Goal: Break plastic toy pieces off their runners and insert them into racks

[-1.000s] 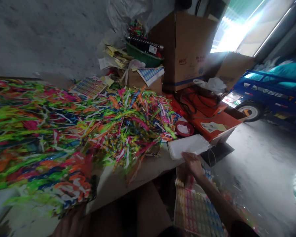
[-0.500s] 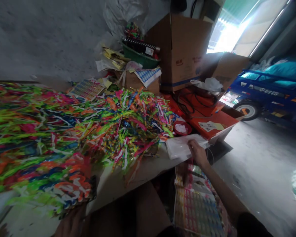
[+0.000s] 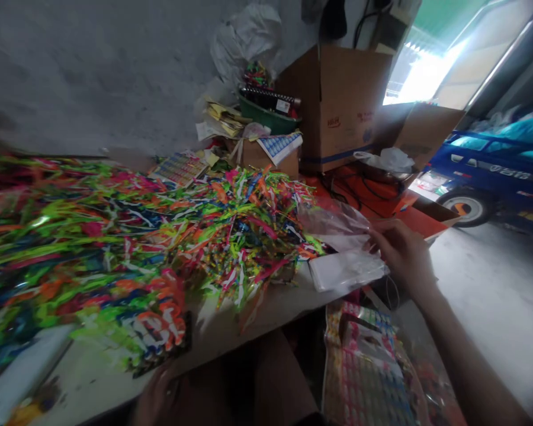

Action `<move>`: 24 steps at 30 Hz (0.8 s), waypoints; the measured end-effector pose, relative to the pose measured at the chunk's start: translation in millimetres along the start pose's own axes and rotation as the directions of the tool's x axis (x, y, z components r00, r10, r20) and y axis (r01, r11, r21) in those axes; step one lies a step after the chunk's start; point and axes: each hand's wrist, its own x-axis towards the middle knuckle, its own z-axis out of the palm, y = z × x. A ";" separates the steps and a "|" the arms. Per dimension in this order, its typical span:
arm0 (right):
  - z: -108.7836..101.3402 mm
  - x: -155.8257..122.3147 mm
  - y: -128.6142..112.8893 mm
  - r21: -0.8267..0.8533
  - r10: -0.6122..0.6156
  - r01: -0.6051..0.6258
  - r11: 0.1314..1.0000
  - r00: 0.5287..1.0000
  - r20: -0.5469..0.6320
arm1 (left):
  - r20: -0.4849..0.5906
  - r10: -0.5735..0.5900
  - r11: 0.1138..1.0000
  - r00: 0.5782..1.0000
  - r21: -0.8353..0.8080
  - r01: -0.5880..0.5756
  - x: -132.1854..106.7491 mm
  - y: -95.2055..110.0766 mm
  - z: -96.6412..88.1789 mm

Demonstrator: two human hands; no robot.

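My right hand (image 3: 402, 251) pinches the edge of a clear plastic bag (image 3: 337, 222), which is lifted off a stack of plastic bags (image 3: 344, 272) at the table's front edge. Down at the lower left, my left hand (image 3: 157, 393) is dim and blurred beside a dark rack (image 3: 187, 331). Its fingers are partly hidden, so their grip is unclear. On that rack lies a row of colourful pieces (image 3: 155, 328) in orange, white and green. Behind them spreads a large heap of bright plastic strips (image 3: 235, 236).
A large cardboard box (image 3: 346, 106) stands behind the heap, next to a green basin (image 3: 266, 115). An orange-red box (image 3: 417, 222) is beyond my right hand. Printed sheets (image 3: 364, 367) hang below the table edge. A blue vehicle (image 3: 501, 171) is parked at the right.
My right hand has risen from the stack and drawn one clear bag up off it. The view has shifted slightly. My left hand stays near the rack.
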 end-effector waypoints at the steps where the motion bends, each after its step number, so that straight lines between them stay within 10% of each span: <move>1: -1.3 -6.3 -12.2 0.040 -0.024 0.022 0.999 0.999 0.047 | -0.027 0.008 0.993 1.000 -0.119 -0.012 2.6 20.0 5.2; 4: -0.9 -24.3 -39.8 0.186 -0.080 0.036 0.982 0.969 0.232 | -0.013 -0.012 0.953 1.000 -0.303 0.008 17.7 97.6 16.0; 9: 8.0 -44.6 -62.7 0.327 0.046 -0.212 0.921 0.892 0.449 | 0.307 0.005 0.786 0.952 -0.590 0.186 60.0 200.7 4.6; 12: 15.9 -50.9 -63.3 0.390 0.087 -0.299 0.871 0.874 0.478 | 0.387 0.123 0.744 0.914 -0.645 0.173 72.9 214.1 -8.4; 19: 46.8 -52.7 -39.6 0.518 0.210 -0.502 0.692 0.827 0.521 | 0.734 0.000 0.589 0.679 -0.549 0.593 59.7 211.5 -24.9; 24: 83.9 -75.6 -45.4 0.522 0.306 -0.448 0.726 0.890 0.338 | 0.529 -0.094 0.623 0.843 -0.630 0.464 54.5 224.5 -30.1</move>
